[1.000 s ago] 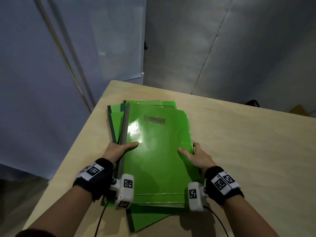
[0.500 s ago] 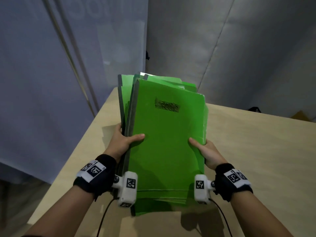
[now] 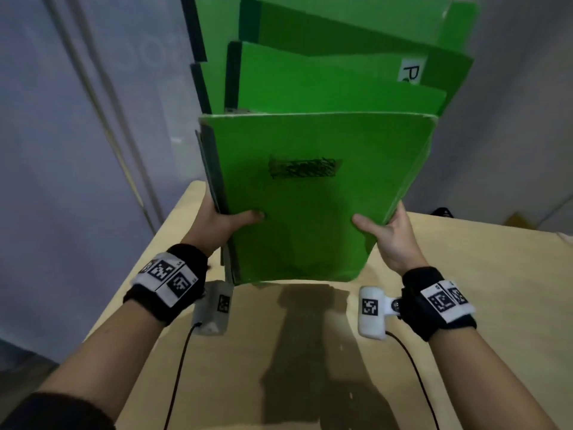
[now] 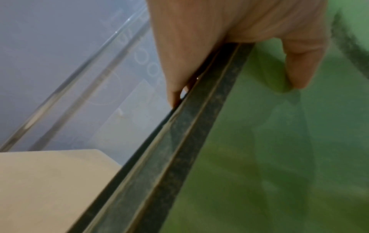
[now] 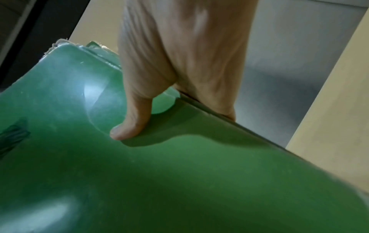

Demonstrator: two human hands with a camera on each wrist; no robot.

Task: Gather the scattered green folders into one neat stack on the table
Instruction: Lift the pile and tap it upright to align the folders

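Observation:
Several green folders (image 3: 313, 193) stand nearly upright as one bundle above the wooden table (image 3: 279, 352), their lower edges close over it. The front folder bears a scribbled-over dark mark. Those behind rise higher and fan out unevenly; one shows a white label (image 3: 410, 71). My left hand (image 3: 221, 223) grips the bundle's left, dark-spined edge, thumb on the front cover, fingers behind. My right hand (image 3: 387, 234) grips the right edge the same way. The left wrist view shows the spines (image 4: 179, 141); the right wrist view shows my thumb (image 5: 129, 126) pressing the front cover (image 5: 179, 173).
The table's left edge and far left corner lie close beside the bundle. Grey wall panels and a thin slanted rod (image 3: 102, 119) stand behind and to the left. Some dark and tan objects (image 3: 443, 212) sit past the table's far right edge.
Both hands have lifted the folders from lying flat on the table and tipped them upright. The bundle now rises high toward the camera and the folders behind the front one show more.

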